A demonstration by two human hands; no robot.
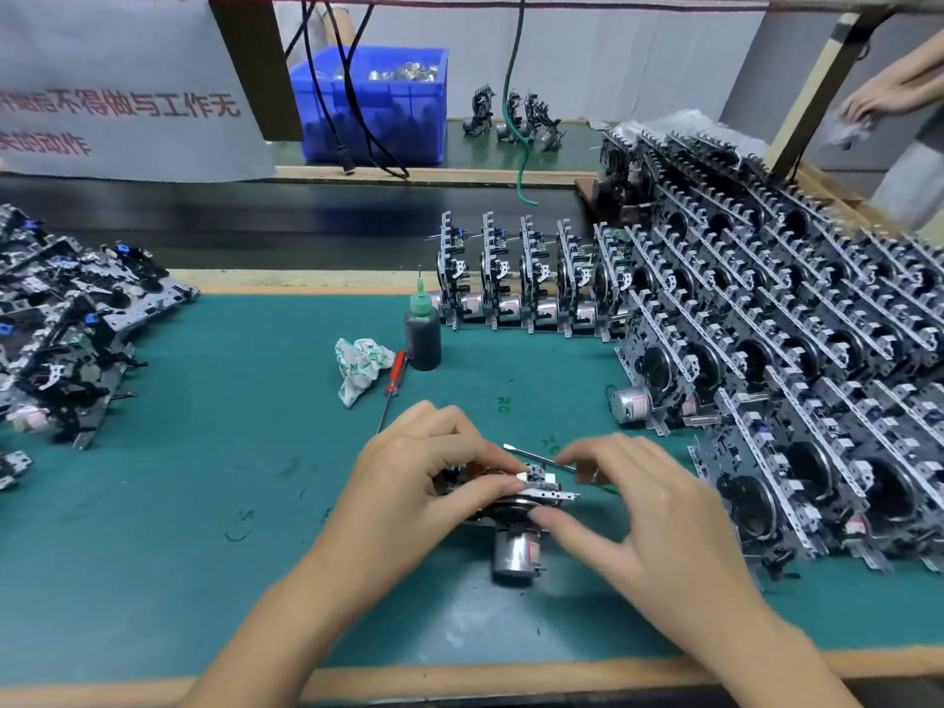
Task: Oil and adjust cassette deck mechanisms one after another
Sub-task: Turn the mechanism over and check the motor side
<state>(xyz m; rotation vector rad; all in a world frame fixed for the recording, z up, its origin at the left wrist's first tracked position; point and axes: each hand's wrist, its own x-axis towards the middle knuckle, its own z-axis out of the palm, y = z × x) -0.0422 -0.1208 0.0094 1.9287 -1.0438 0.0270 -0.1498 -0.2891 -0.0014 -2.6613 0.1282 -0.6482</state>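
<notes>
One cassette deck mechanism (516,541), with its silver motor pointing toward me, lies on the green mat (204,452) near the front edge. My left hand (424,477) grips its top from the left, fingers curled over the metal frame. My right hand (649,508) holds a thin metal screwdriver (536,456) whose flat tip points left above the mechanism, while the thumb touches the mechanism's right edge. A dark oil bottle (423,335) with a green nozzle stands behind, beside a red-handled screwdriver (393,383) and a crumpled cloth (360,367).
Rows of upright mechanisms (766,350) fill the right side of the mat; a loose pile of others (66,324) sits at left. A black conveyor belt (255,222) runs behind. A blue bin (373,104), hanging cables and another person's hand (878,94) are farther back.
</notes>
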